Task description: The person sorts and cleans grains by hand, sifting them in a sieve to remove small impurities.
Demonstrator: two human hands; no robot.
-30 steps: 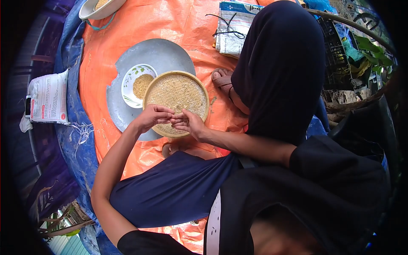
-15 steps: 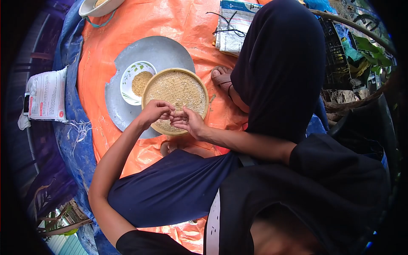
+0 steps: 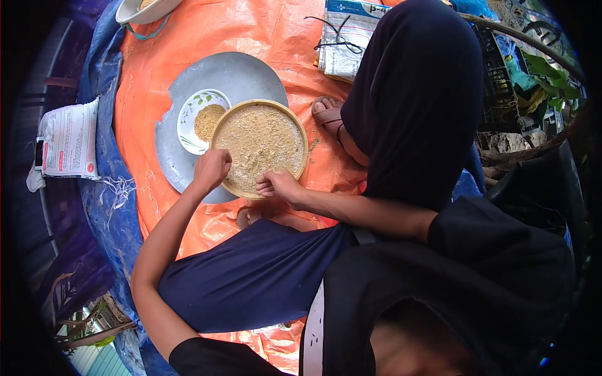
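A round yellowish sieve-like tray (image 3: 257, 141) holds pale grain spread over its bottom, with a small heap near the middle. At the tray's left rim is my left hand (image 3: 212, 168), its fingers curled closed; what they hold, if anything, is hidden. My right hand (image 3: 279, 187) hangs over the tray's near edge with fingers bent in and pressed together, and I cannot make out anything in them. Left of the tray, a white bowl with a green leaf pattern (image 3: 188, 128) contains golden grain (image 3: 207, 121). Bowl and tray both rest on a grey round sheet (image 3: 241, 72).
An orange tarp (image 3: 188, 37) lies underneath, bordered by a blue tarp (image 3: 106, 213). A white basin (image 3: 141, 14) stands at the top left. Folded sacks (image 3: 338, 56) lie beside my raised knee (image 3: 420, 94). A printed white bag (image 3: 70, 141) is at the left.
My hands, which met over the tray, have come apart. The left has moved left to the rim and its fingers have curled; the right stays near, its fingers more bent.
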